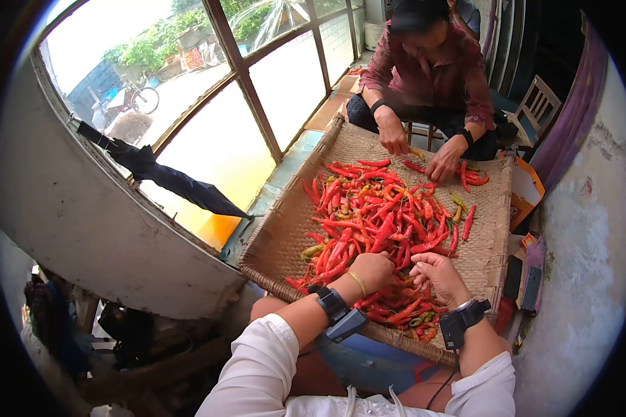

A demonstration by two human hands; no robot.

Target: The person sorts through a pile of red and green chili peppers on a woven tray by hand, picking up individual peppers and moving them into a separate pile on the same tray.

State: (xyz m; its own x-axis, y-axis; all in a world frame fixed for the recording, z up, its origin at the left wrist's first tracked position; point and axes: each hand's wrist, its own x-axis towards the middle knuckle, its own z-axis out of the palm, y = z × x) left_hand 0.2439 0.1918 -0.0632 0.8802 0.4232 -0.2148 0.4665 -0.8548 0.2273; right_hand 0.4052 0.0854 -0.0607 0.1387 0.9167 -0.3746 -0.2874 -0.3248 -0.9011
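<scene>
A large woven tray (490,229) carries a heap of red chili peppers (372,212), with a few green and yellow ones mixed in. My left hand (372,270) rests on the near part of the heap, fingers curled down into the peppers. My right hand (437,274) sits just beside it, fingers bent over the peppers; what it grips is hidden. Both wrists wear black bands with small devices. Across the tray a seated person's two hands (417,149) pick at peppers on the far edge.
A closed black umbrella (163,174) leans on the window ledge at left. Window panes run along the left side. A wooden chair (535,108) stands at the back right. Boxes and small items (528,264) lie by the white wall on the right.
</scene>
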